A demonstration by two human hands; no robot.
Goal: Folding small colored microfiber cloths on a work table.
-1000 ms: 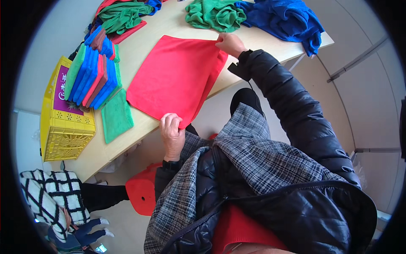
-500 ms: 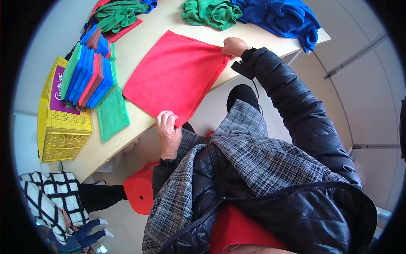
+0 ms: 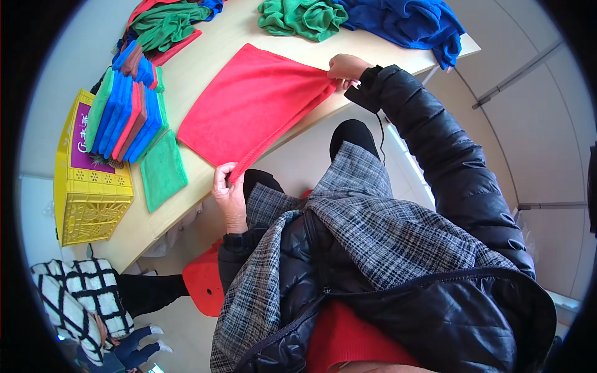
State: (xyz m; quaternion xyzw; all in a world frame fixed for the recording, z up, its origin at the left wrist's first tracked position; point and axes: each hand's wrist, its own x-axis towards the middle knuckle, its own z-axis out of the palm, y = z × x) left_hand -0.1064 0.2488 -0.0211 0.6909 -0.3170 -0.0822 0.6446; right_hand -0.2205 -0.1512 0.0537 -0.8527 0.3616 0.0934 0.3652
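A red cloth (image 3: 255, 102) lies spread across the table, its near edge pulled taut between my two hands. My left hand (image 3: 229, 198) pinches the near left corner at the table's front edge. The far right corner is gripped by my right hand (image 3: 348, 69), beyond the table's front edge. Left of the red cloth, a folded green cloth (image 3: 164, 171) lies flat. Beside it stands a row of folded cloths (image 3: 127, 115) in blue, red, brown and green.
A yellow plastic crate (image 3: 93, 208) stands at the table's left end. Crumpled green cloth (image 3: 303, 17) and blue cloth (image 3: 404, 28) lie at the back; another mixed pile (image 3: 165, 28) is at back left. A red stool (image 3: 204, 283) and a person in a checked coat (image 3: 99, 286) are at lower left.
My left hand has shifted left and slightly down with its corner of the red cloth, stretching the near edge. My right hand stays nearly in place, still gripping its corner.
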